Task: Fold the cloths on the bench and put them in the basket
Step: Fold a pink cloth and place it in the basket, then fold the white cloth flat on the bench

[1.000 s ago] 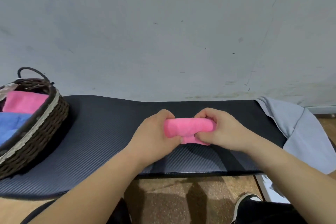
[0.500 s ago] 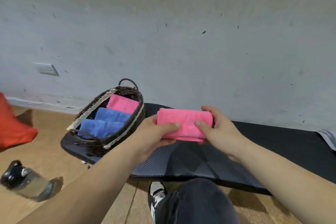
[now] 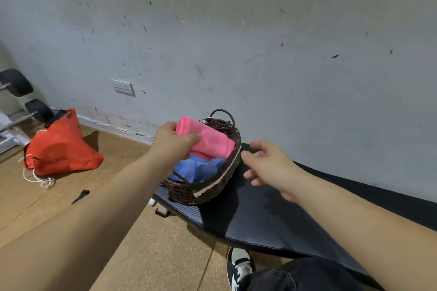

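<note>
My left hand (image 3: 171, 140) grips one end of a folded pink cloth (image 3: 208, 140) and holds it over the dark wicker basket (image 3: 212, 186), which stands on the left end of the black padded bench (image 3: 260, 215). Folded blue cloths (image 3: 198, 170) lie inside the basket, with a bit of another pink cloth under the held one. My right hand (image 3: 267, 165) hovers just right of the basket with fingers spread and relaxed, holding nothing.
A red bag (image 3: 59, 146) with white cord lies on the wooden floor at the left, near gym equipment (image 3: 16, 92). A small black item (image 3: 80, 196) lies on the floor. A wall socket (image 3: 123, 87) is behind. My shoe (image 3: 238, 267) is below the bench.
My right hand has let go of the folded pink cloth. My left hand alone carried it left, over the basket. The view swung left.
</note>
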Motion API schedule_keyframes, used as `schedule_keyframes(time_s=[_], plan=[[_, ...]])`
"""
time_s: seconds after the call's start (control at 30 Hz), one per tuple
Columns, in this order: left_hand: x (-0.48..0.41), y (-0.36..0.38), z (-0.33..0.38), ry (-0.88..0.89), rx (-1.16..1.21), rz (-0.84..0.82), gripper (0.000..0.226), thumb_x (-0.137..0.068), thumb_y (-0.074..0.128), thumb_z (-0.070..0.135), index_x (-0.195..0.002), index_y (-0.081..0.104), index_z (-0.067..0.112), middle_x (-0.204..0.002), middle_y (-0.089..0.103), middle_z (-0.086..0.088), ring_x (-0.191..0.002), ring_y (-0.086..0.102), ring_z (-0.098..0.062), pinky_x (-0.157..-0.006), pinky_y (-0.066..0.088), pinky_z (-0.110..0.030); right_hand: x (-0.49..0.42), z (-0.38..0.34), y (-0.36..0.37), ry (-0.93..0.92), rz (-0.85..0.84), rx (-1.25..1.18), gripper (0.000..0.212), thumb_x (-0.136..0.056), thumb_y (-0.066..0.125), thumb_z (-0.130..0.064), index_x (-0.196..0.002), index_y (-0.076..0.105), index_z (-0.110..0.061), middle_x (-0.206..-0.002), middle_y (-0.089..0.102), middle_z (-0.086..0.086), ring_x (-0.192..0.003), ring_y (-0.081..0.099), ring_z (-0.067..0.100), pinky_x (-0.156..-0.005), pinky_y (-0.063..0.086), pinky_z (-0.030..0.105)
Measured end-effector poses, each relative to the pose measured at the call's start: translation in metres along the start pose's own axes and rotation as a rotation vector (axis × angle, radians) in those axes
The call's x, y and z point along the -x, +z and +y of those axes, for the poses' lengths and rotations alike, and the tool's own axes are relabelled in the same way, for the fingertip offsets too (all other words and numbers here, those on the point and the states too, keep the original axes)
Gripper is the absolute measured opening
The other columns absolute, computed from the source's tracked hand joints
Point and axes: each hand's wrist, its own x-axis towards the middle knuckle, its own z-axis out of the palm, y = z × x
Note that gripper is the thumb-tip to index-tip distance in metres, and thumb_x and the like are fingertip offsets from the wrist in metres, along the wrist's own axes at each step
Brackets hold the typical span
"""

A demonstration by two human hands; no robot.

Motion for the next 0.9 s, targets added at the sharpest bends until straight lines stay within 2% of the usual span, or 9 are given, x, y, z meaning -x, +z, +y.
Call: schedule_keyframes(time_s=[0.17, 0.27, 0.4, 0.47, 0.57, 0.67, 0.73, 0.8, 0.9], plan=[[-0.056, 0.022, -0.013, 0.003, 0.041, -0.011, 0.031, -0.09, 0.078, 0.013, -0.117, 0.063, 0.005, -0.106, 0.068, -0.014, -0.087, 0.07, -0.027, -0.074, 0.066, -0.042, -0.022, -0.001, -0.006, 0.009, 0.037, 0.004, 0.055, -0.101, 0.059, -0.029, -0.151, 0.041, -0.016, -0.102, 0.063, -0.002, -0.092, 0.073, 0.023, -0.079, 0.061, 0.04], [-0.089, 0.035, -0.023, -0.115, 0.135, -0.135, 0.035, -0.093, 0.076, 0.015, -0.123, 0.063, 0.002, -0.113, 0.069, -0.018, -0.086, 0.072, -0.027, -0.068, 0.065, -0.035, -0.037, -0.001, -0.018, 0.015, 0.061, 0.024, 0.052, -0.1, 0.059, -0.027, -0.149, 0.043, -0.018, -0.105, 0.062, -0.002, -0.09, 0.073, 0.021, -0.078, 0.061, 0.038], [-0.115, 0.052, -0.047, -0.195, -0.143, -0.244, 0.031, -0.089, 0.08, 0.015, -0.116, 0.066, 0.008, -0.105, 0.073, -0.014, -0.078, 0.071, -0.025, -0.064, 0.065, -0.034, -0.054, 0.004, -0.027, 0.03, 0.052, 0.028, 0.05, -0.1, 0.06, -0.027, -0.147, 0.044, -0.019, -0.11, 0.063, 0.003, -0.089, 0.074, 0.02, -0.076, 0.062, 0.037], [-0.125, 0.059, -0.055, -0.112, -0.365, -0.198, 0.031, -0.088, 0.081, 0.018, -0.115, 0.068, 0.01, -0.102, 0.073, -0.012, -0.084, 0.072, -0.028, -0.062, 0.061, -0.033, -0.059, 0.009, -0.027, 0.038, 0.043, 0.027, 0.05, -0.1, 0.06, -0.028, -0.147, 0.044, -0.019, -0.109, 0.064, 0.001, -0.088, 0.074, 0.019, -0.077, 0.062, 0.038], [-0.134, 0.068, -0.06, 0.045, -0.78, -0.144, 0.04, -0.088, 0.074, 0.027, -0.122, 0.065, 0.008, -0.119, 0.07, -0.015, -0.11, 0.066, -0.034, -0.085, 0.053, -0.034, -0.063, 0.016, -0.026, 0.044, 0.019, 0.018, 0.051, -0.1, 0.06, -0.028, -0.148, 0.044, -0.02, -0.104, 0.066, -0.002, -0.088, 0.074, 0.018, -0.077, 0.062, 0.037], [-0.131, 0.074, -0.061, 0.219, -1.141, 0.032, 0.042, -0.089, 0.065, 0.032, -0.125, 0.056, 0.012, -0.123, 0.06, -0.012, -0.115, 0.055, -0.034, -0.086, 0.047, -0.04, -0.064, 0.018, -0.023, 0.045, 0.01, 0.026, 0.051, -0.101, 0.06, -0.027, -0.149, 0.044, -0.02, -0.103, 0.066, -0.003, -0.089, 0.073, 0.018, -0.076, 0.061, 0.036], [-0.128, 0.081, -0.064, 0.465, -1.342, 0.121, 0.043, -0.085, 0.067, 0.03, -0.125, 0.054, 0.018, -0.121, 0.055, -0.008, -0.111, 0.051, -0.033, -0.084, 0.046, -0.041, -0.065, 0.017, -0.021, 0.046, 0.009, 0.024, 0.051, -0.1, 0.06, -0.027, -0.148, 0.045, -0.021, -0.102, 0.065, -0.004, -0.09, 0.073, 0.018, -0.075, 0.061, 0.033], [-0.122, 0.091, -0.07, 0.642, -1.34, 0.02, 0.038, -0.087, 0.063, 0.028, -0.124, 0.056, 0.023, -0.121, 0.056, -0.006, -0.111, 0.052, -0.032, -0.086, 0.047, -0.041, -0.065, 0.016, -0.019, 0.047, -0.001, 0.011, 0.051, -0.1, 0.06, -0.028, -0.148, 0.045, -0.021, -0.102, 0.066, -0.004, -0.092, 0.073, 0.019, -0.075, 0.061, 0.033], [-0.114, 0.103, -0.081, 0.532, -1.239, -0.19, 0.041, -0.1, 0.046, 0.048, -0.134, 0.054, 0.027, -0.13, 0.056, -0.007, -0.121, 0.048, -0.037, -0.1, 0.044, -0.045, -0.063, 0.016, -0.017, 0.05, -0.011, 0.009, 0.049, -0.099, 0.06, -0.03, -0.146, 0.047, -0.022, -0.101, 0.067, -0.004, -0.094, 0.073, 0.021, -0.079, 0.061, 0.036]])
